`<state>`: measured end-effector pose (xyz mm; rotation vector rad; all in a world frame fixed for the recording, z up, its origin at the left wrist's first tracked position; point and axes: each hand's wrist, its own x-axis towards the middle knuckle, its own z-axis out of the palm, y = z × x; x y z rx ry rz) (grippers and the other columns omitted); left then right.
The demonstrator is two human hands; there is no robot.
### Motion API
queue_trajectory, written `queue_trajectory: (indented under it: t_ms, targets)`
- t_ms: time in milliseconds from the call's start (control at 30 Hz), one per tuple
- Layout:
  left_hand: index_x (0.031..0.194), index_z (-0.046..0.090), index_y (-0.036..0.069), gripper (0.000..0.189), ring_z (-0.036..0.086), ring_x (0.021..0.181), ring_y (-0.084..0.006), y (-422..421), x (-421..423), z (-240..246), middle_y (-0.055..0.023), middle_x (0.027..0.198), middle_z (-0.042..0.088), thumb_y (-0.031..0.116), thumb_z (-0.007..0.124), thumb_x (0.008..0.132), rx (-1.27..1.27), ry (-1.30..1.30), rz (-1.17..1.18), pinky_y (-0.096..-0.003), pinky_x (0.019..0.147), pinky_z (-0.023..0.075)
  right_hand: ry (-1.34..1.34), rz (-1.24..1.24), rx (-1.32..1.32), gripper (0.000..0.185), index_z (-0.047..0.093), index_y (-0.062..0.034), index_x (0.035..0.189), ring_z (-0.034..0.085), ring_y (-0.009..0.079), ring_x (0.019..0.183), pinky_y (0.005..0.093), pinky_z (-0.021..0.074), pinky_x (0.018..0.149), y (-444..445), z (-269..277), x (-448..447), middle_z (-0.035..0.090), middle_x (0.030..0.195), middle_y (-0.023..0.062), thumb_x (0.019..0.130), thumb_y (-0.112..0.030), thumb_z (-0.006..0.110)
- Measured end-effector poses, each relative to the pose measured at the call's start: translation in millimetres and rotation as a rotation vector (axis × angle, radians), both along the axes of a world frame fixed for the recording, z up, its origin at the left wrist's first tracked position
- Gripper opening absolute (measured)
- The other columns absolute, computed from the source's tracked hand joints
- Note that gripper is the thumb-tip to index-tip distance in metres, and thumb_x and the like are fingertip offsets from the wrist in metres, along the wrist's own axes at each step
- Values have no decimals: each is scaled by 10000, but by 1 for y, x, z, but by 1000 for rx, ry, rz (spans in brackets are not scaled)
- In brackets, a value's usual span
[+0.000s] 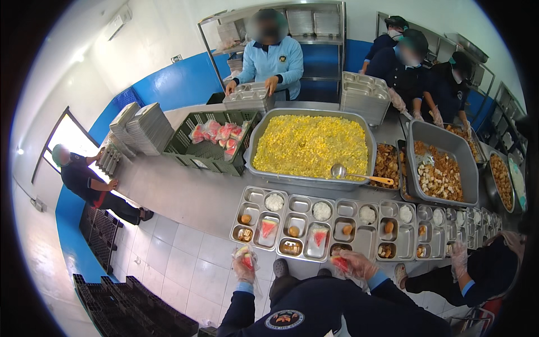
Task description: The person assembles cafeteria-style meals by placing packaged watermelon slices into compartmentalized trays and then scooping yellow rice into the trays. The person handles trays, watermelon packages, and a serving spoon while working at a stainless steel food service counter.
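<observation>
My left hand (pixel 243 271), in a clear plastic glove, grips a bagged watermelon slice (pixel 247 260) near the front edge of the counter. Another bagged watermelon slice (pixel 339 263) is in my gloved right hand (pixel 361 265), just in front of the third steel compartment tray (pixel 366 236). To the left are a first tray (pixel 266 203) and a second tray (pixel 301 204). Both carry white rice (pixel 274 202), a brown round food item, cut pieces in sauce and a wrapped watermelon slice (pixel 268 228). The third tray has rice and a brown round item.
Behind the trays stand a green crate (pixel 202 165) of bagged watermelon and a large pan (pixel 252 168) of corn mix with a ladle (pixel 339 170). A grey tub (pixel 471 177) sits right. A co-worker (pixel 476 282) stands close at my right; others work across the counter.
</observation>
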<state>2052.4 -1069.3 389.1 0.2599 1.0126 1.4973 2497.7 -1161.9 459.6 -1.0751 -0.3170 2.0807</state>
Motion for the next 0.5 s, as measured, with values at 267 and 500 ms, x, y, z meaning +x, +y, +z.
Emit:
queue_trajectory:
  t_ms: [267,500]
  targets:
    - [1448,432,126,611,673,917,-233,18,33,11,-79,1156,653,116,650,877,-25,23,-28,-381,725,589,13,-138,43,348,585,3,1348,694,201,1021,321,618,828,-7,-11,11,678,1193,119,1052,-181,569]
    - [1345,514,122,443,689,933,-237,33,37,-6,-73,1146,692,170,626,919,76,41,-84,-410,751,601,-152,-345,136,314,557,-15,1332,662,235,1093,392,600,888,-14,-14,23,644,1222,118,1063,-173,530]
